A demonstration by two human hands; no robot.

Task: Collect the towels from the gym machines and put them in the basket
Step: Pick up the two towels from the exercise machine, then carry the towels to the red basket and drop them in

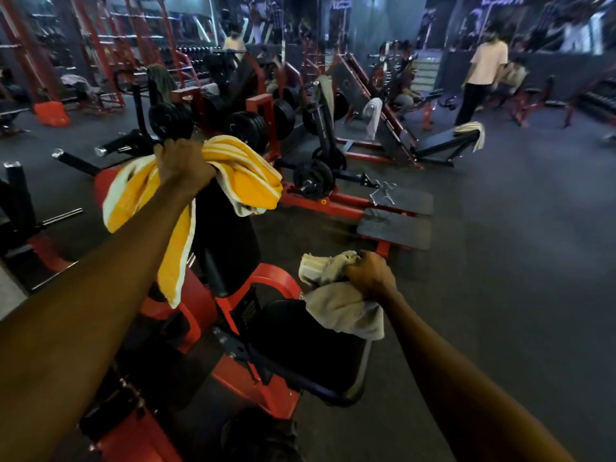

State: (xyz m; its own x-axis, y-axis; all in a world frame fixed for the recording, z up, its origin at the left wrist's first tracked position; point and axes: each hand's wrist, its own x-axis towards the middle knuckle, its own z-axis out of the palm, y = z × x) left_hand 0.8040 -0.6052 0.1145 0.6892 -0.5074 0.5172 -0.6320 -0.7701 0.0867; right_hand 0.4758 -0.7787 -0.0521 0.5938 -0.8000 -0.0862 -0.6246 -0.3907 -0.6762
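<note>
1. While my left hand (181, 161) grips the yellow towel (240, 175) draped over the machine's backrest (226, 228), my right hand (370, 273) clutches a beige towel (343, 311).
2. Yellow towel hangs ahead-left; no basket visible.

Dark rubber flooring (500, 228) covered the gym. Black weight plates (248, 126) hung loaded on a plate-loaded frame. A person in a pale shirt and dark trousers (481, 78) walked at the far right, near a dumbbell rack (596, 98). An orange bag (51, 113) sat on the floor at the left, beside red racks (100, 45).
</note>
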